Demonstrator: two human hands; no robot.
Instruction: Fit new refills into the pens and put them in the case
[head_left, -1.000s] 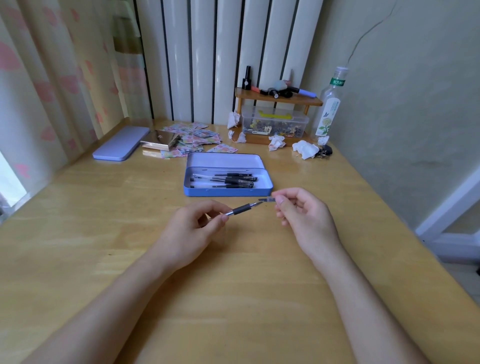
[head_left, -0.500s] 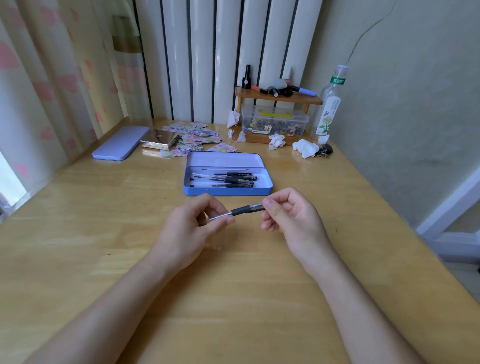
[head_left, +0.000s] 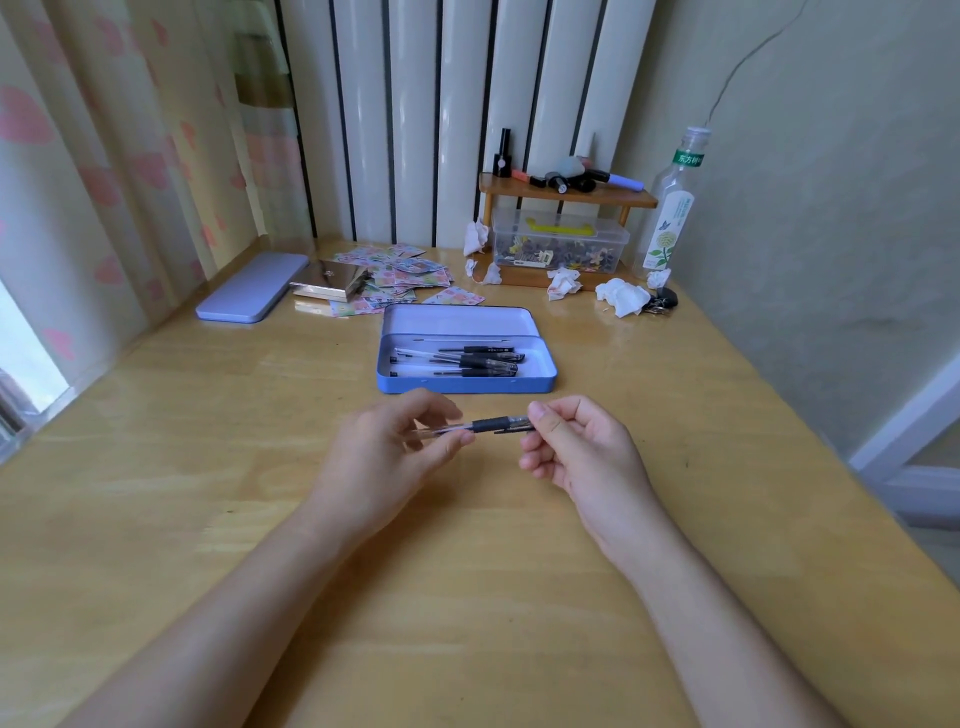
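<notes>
I hold one pen (head_left: 491, 424) level above the wooden table, a clear barrel with a black grip. My left hand (head_left: 387, 452) pinches the clear barrel end. My right hand (head_left: 576, 447) grips the other end, where a cap with a black clip sits over the tip. Just beyond my hands the blue metal case (head_left: 467, 384) lies open, lid (head_left: 457, 319) flat behind it. Several pens (head_left: 462, 360) with black grips lie inside it, side by side.
A closed lilac case (head_left: 252, 287) lies at the far left beside a shiny metal box (head_left: 332, 280) and scattered patterned papers (head_left: 410, 273). At the back stand a small wooden shelf (head_left: 566, 195), a clear storage box (head_left: 558, 244), crumpled tissues (head_left: 621, 296) and a bottle (head_left: 670, 208).
My right hand has moved left along the pen and the cap has slid over the tip. Both hands have drawn closer together; the pen now lies more level.
</notes>
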